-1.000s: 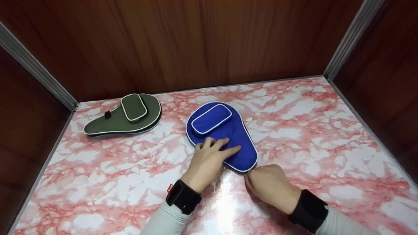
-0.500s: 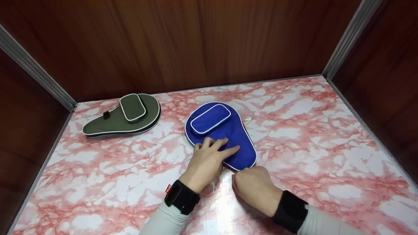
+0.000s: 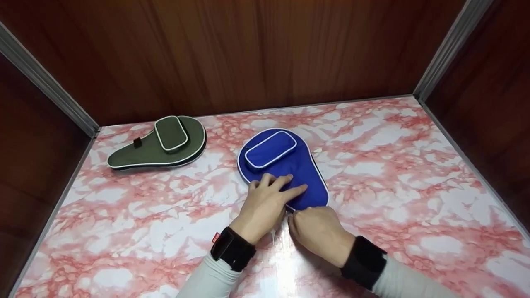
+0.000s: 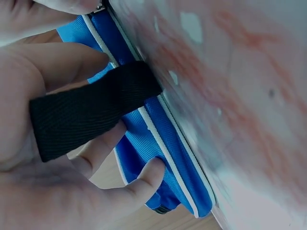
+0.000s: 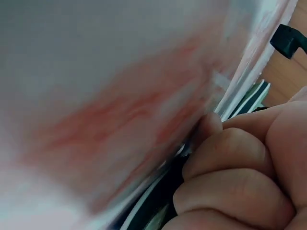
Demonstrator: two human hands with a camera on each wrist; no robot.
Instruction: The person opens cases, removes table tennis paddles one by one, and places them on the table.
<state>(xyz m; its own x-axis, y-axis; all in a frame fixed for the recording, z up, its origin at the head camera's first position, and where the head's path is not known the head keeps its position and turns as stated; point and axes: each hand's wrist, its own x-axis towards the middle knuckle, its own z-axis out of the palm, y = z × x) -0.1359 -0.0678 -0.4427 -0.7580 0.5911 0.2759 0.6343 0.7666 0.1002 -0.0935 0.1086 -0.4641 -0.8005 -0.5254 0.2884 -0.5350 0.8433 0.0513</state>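
Note:
A blue table-tennis paddle case (image 3: 304, 165) with white piping lies flat, its zipped pocket (image 3: 271, 150) on the upper part. My left hand (image 3: 261, 207) rests on the case with spread fingers. A black fabric loop (image 4: 91, 115) on the case's side stands out towards that palm in the left wrist view. My right hand (image 3: 319, 229) is curled at the narrow near end, where its fingers pinch the zipper pull (image 4: 100, 6); in the right wrist view the curled fingers (image 5: 230, 153) mostly hide it. An olive-green paddle case (image 3: 136, 157) lies apart at the back left.
The table (image 3: 393, 186) has a red-and-white marbled top. Dark wood panels (image 3: 256, 54) with grey metal corner strips (image 3: 441, 49) enclose it at the back and both sides.
My right hand has moved left along the narrow end of the blue case, towards my left hand. The left hand holds its place on the case; the green case lies still.

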